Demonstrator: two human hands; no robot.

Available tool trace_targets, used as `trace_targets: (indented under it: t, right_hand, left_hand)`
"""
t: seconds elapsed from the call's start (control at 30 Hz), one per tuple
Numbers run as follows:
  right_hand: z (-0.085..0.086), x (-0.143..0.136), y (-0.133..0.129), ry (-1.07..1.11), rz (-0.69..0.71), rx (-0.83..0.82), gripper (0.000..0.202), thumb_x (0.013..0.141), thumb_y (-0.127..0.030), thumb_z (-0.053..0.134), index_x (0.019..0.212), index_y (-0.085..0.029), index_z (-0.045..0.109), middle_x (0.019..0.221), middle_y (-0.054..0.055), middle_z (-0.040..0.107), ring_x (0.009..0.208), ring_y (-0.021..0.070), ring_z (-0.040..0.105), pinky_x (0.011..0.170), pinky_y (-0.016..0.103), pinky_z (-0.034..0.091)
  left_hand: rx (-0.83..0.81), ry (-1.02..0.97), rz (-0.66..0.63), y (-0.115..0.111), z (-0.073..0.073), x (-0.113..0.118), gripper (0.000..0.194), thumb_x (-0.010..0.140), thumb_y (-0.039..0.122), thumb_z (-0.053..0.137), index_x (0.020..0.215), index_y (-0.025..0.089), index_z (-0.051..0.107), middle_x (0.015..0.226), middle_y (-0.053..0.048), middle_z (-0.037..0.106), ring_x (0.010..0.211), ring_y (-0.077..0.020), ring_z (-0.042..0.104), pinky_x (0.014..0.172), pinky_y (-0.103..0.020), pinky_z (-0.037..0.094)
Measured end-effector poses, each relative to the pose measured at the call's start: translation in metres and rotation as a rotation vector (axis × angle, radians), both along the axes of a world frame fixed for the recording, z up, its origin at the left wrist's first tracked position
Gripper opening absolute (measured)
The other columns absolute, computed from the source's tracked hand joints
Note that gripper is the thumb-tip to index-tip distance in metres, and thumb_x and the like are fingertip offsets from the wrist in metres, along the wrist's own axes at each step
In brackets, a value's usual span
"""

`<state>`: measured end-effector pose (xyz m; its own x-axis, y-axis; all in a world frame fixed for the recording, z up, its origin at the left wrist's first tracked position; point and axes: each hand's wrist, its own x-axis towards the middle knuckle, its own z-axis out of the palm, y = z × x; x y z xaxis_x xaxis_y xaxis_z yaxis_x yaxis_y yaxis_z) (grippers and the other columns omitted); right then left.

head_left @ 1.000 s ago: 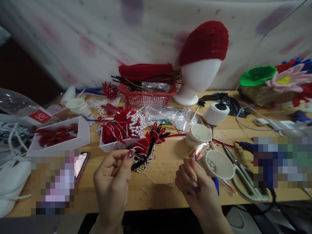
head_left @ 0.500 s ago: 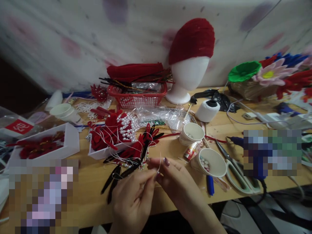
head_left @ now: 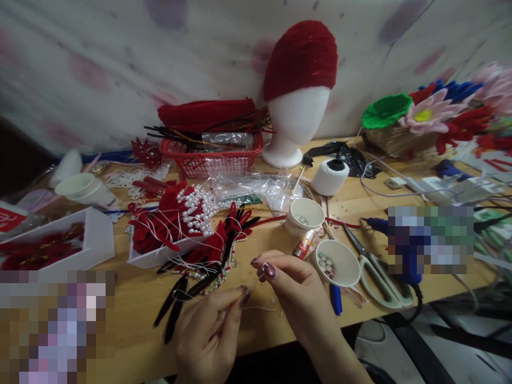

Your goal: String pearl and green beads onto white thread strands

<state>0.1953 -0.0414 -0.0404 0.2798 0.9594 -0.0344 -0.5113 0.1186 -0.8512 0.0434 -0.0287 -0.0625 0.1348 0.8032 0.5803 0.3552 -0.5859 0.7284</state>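
Observation:
My left hand (head_left: 210, 330) is closed, thumb and forefinger pinching a thin white thread (head_left: 260, 308) whose loose end trails over the wood. My right hand (head_left: 298, 290) is closed too, its painted fingertips pinched together on the thread just up and right of the left fingertips. Whether a bead sits between those fingertips I cannot make out. Beyond my left hand lie black and red fuzzy pieces (head_left: 200, 282) with strung beads and loose white threads. To the right of my right hand stands a paper cup (head_left: 348, 261) with pale beads inside.
Behind are a second cup (head_left: 312, 210), a thread spool (head_left: 330, 177), a red basket (head_left: 212, 160) and a white head form (head_left: 296, 117) with a red cap. Scissors (head_left: 380, 277) and a blue glue gun (head_left: 410, 261) lie right. White trays (head_left: 98, 240) stand left.
My hands have moved apart slightly, the right one lifting up and away from the left fingertips. The whole view has shifted, so the table things appear farther left.

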Motion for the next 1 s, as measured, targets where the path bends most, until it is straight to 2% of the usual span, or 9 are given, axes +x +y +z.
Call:
trace_targets:
  t: [0.13,0.23,0.33,0.57,0.77,0.9,1.0]
  right_hand:
    - [0.003,0.000,0.000,0.055,0.010,0.024,0.011,0.072,-0.036,0.093,0.073,-0.030,0.084,0.080,-0.003,0.074,0.076,0.0081,0.064,0.073,0.017,0.051]
    - [0.005,0.000,-0.001,0.109,0.020,-0.032,0.018,0.065,-0.036,0.097,0.064,-0.027,0.081,0.075,-0.004,0.064,0.067,0.0063,0.056,0.065,0.017,0.047]
    - [0.006,0.000,-0.002,0.141,0.012,-0.053,0.022,0.060,-0.034,0.099,0.059,-0.026,0.079,0.080,-0.004,0.059,0.067,0.0063,0.051,0.065,0.018,0.045]
    - [-0.003,-0.003,-0.006,0.152,0.047,0.083,0.012,0.074,-0.032,0.092,0.072,-0.029,0.081,0.092,-0.002,0.063,0.074,0.0086,0.052,0.071,0.020,0.047]
    - [-0.001,0.000,-0.003,0.012,0.078,0.092,0.008,0.082,-0.039,0.085,0.082,-0.031,0.084,0.096,0.002,0.069,0.099,0.0157,0.062,0.091,0.026,0.047]
    - [0.003,-0.002,-0.005,-0.003,0.042,0.061,0.010,0.077,-0.039,0.089,0.075,-0.031,0.084,0.093,0.001,0.066,0.086,0.0147,0.059,0.086,0.028,0.047]
    - [0.007,-0.004,-0.008,0.077,0.019,0.020,0.012,0.070,-0.037,0.094,0.070,-0.032,0.083,0.090,-0.001,0.061,0.078,0.0122,0.052,0.081,0.027,0.045]
  left_hand:
    - [0.005,0.008,0.028,0.001,0.000,0.000,0.009,0.092,0.020,0.069,0.089,0.025,0.077,0.078,0.003,0.080,0.064,-0.0121,0.073,0.063,-0.019,0.058]
    - [0.030,0.044,-0.022,0.003,0.001,-0.002,0.010,0.091,0.016,0.070,0.093,0.025,0.075,0.080,0.004,0.080,0.067,-0.0109,0.074,0.064,-0.015,0.058]
    - [0.021,0.036,-0.067,0.003,0.001,-0.002,0.013,0.091,0.014,0.069,0.094,0.025,0.075,0.081,0.003,0.080,0.067,-0.0106,0.075,0.062,-0.014,0.057]
    - [-0.047,-0.067,-0.028,-0.002,-0.002,0.005,0.011,0.093,0.017,0.068,0.090,0.024,0.075,0.076,0.002,0.078,0.062,-0.0111,0.072,0.058,-0.016,0.056]
    - [-0.068,-0.046,0.057,-0.003,-0.005,0.002,0.007,0.091,0.020,0.071,0.087,0.023,0.077,0.077,0.000,0.078,0.066,-0.0119,0.072,0.065,-0.017,0.058]
    - [-0.122,-0.067,0.072,-0.006,-0.003,0.004,0.009,0.090,0.021,0.071,0.084,0.022,0.077,0.077,-0.002,0.079,0.065,-0.0141,0.072,0.060,-0.019,0.059]
    - [-0.138,-0.116,0.059,-0.007,-0.001,0.007,0.008,0.088,0.020,0.072,0.084,0.024,0.077,0.076,0.001,0.079,0.062,-0.0130,0.072,0.059,-0.018,0.059]
